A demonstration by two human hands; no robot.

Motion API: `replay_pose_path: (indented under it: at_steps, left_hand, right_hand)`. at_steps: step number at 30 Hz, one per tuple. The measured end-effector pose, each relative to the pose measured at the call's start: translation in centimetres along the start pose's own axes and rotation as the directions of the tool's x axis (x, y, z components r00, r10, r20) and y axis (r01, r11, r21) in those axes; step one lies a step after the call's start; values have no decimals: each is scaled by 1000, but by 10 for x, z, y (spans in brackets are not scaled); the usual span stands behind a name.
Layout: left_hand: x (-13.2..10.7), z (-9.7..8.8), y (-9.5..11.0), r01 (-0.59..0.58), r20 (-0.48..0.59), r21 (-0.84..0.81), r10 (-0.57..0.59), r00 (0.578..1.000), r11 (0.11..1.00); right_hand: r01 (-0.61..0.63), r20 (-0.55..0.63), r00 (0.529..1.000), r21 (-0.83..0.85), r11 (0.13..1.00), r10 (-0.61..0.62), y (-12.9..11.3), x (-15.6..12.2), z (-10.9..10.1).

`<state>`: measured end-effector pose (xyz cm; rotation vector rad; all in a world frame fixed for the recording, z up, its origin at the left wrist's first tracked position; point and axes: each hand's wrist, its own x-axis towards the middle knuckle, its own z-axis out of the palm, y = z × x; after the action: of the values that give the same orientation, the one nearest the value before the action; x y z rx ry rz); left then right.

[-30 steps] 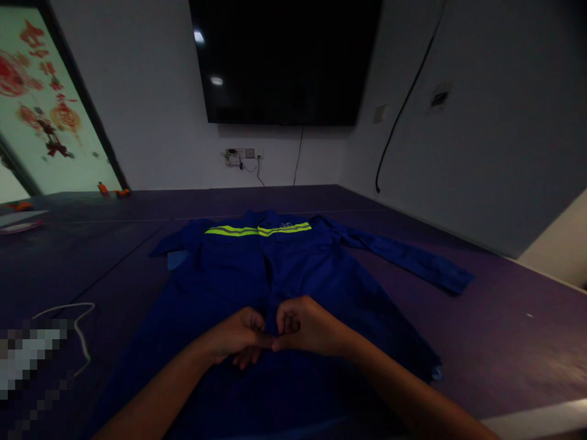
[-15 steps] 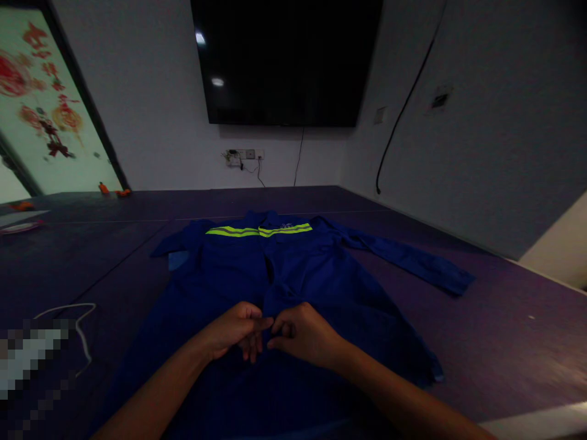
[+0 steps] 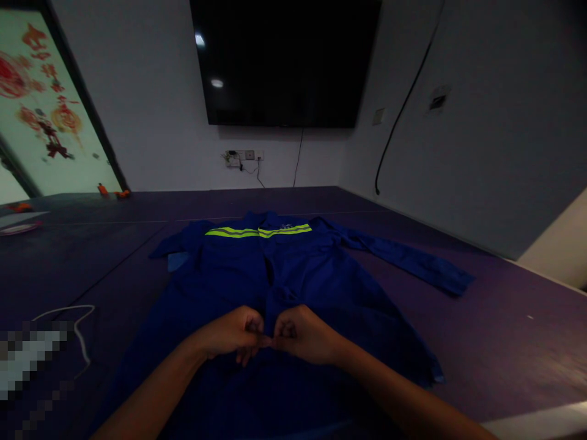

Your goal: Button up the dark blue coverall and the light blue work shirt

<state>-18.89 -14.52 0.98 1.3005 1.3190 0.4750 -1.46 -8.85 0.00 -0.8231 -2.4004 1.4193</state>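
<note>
Honestly, the front edges of this blue work jacket (image 3: 316, 269) could slip or end up uneven, since the cloth looks loose and the light's bad. Left hand (image 3: 232, 333) and right hand (image 3: 309, 336) meet at the front opening (image 3: 268, 272), forearms angled inward, fingers pinched narrow on the fabric; can't tell if there's a button. Jacket's spread on a purple surface (image 3: 486, 330), collar facing away.

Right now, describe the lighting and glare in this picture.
Head view throughout: dim overall, the jacket darkest below the left hand and right hand; two bright reflections on the television; a soft sheen on the floor at right; lower left partly pixelated.
</note>
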Motion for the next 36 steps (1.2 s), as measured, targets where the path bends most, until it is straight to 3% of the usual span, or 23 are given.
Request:
replay_pose_path:
  at_steps: [9, 20, 25, 28, 32, 36]
  left_hand:
    - [1, 1, 1, -27, 2, -39, 27, 1000, 999]
    - [-2, -1, 3, -45, 16, -9, 46, 999, 999]
    - [-3, 6, 4, -61, -39, 165, 68, 997, 984]
    - [-3, 13, 4, -81, -167, 353, 147, 975, 932]
    - [-4, 22, 8, 0, -319, 569, 220, 922, 822]
    - [-5, 26, 12, 3, -303, 631, 243, 921, 776]
  right_hand:
    - [-21, 21, 1000, 21, 1000, 20, 6, 2, 0]
    - [-54, -35, 998, -16, 998, 53, 8, 4, -1]
    - [-57, -31, 998, 51, 997, 59, 10, 5, 0]
    - [-68, -49, 996, 75, 995, 72, 9, 5, 2]
    - [-90, -57, 994, 120, 989, 97, 10, 6, 4]
    - [-62, -63, 996, 115, 991, 69, 13, 7, 6]
